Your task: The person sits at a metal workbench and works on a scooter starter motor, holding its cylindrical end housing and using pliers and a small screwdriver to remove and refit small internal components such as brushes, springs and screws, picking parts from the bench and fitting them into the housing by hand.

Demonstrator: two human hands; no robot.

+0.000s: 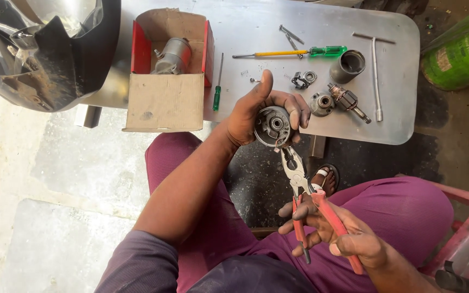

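My left hand (256, 111) holds a round grey metal motor end cap (272, 126) up in front of me, inner side facing me. My right hand (332, 230) grips red-handled pliers (305, 198). The pliers' jaws reach up to the lower edge of the end cap and touch it there. Both hands hover above my lap, just in front of the low metal table (397, 119).
On the table lie a motor armature (347, 101), a grey cylindrical housing (347, 65), a round cover (321, 103), small brackets (303, 79), a green-handled screwdriver (299, 52), a smaller one (217, 89), a T-handle wrench (375, 70) and an open cardboard box (165, 100) with a motor (172, 56). A green drum (462, 51) stands right.
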